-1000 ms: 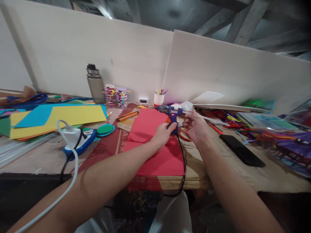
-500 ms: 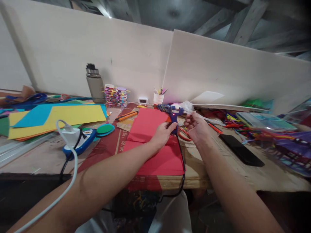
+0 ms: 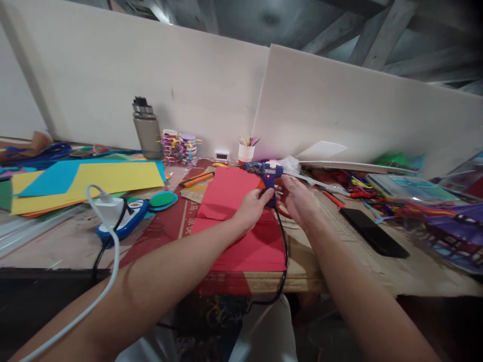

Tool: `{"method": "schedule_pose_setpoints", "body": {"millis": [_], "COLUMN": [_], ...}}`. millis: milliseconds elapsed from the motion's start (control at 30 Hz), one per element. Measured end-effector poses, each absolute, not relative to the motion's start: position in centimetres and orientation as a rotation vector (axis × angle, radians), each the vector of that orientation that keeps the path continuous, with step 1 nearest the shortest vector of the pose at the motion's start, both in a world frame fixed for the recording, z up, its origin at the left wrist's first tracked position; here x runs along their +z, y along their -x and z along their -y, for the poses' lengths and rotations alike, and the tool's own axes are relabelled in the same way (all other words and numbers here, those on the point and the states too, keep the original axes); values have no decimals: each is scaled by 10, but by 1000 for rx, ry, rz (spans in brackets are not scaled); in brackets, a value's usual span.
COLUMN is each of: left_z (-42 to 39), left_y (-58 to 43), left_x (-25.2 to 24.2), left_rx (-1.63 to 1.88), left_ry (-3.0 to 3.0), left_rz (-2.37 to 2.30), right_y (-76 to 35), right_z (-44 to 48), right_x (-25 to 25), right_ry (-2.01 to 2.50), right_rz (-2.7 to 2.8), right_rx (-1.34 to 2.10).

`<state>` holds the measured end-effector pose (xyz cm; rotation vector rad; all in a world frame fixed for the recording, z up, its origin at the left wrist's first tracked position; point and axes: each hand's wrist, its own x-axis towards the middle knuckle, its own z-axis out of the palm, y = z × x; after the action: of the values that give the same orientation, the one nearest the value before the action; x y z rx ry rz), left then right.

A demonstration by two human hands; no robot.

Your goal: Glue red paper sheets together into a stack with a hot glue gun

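Note:
A blue hot glue gun [image 3: 269, 182] with a lit red light is gripped by its handle in my left hand [image 3: 252, 207], above red paper sheets [image 3: 241, 251]. Its nozzle end points left and looks clotted with residue. From its back a whitish glue stick [image 3: 302, 177] sticks out to the right. My right hand [image 3: 296, 198] is beside the handle, its fingers partly spread and stretched toward it; whether they touch it I cannot tell. A black cord [image 3: 286, 246] hangs from the handle over the table edge. Behind the right hand, orange-handled scissors [image 3: 284, 211] are mostly hidden.
A bottle [image 3: 146, 130], ribbon-wound cups [image 3: 187, 149], a small digital clock [image 3: 222, 156] and a pencil cup [image 3: 246, 152] line the back. Coloured sheets [image 3: 113, 178] and a blue power strip [image 3: 128, 221] lie left. On the right are a phone [image 3: 373, 233] and a clear plastic box [image 3: 411, 187].
My right hand has let go of the glue stick behind the gun and moved left and slightly down, to the handle. The left hand keeps its hold.

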<state>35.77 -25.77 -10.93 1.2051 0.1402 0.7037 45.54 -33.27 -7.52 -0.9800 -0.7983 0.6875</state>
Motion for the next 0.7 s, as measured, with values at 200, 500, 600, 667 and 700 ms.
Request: {"method": "schedule_pose_setpoints", "body": {"millis": [200,500,600,667,700], "left_z": [262,238,224,212,205], "left_y": [-356,-328,-315,-305,-300], "left_x": [-107,-78,-71,-69,-70], "left_rx": [590,451,411,352,286], "left_ry": [-1395,-2516,-2630,-2727,-2791], "left_rz": [-90,-336,-386,-389,-372], "right_y": [-449,-470,-475,-479,-481], "right_z": [336,335,339,342,343], "right_x": [-79,-80,-79,-81,-83], "right_ry": [1259,1203,1273,1312,1318], "right_rz": [931,663,578,592,620], "right_rx": [752,638,590,555,543]}}
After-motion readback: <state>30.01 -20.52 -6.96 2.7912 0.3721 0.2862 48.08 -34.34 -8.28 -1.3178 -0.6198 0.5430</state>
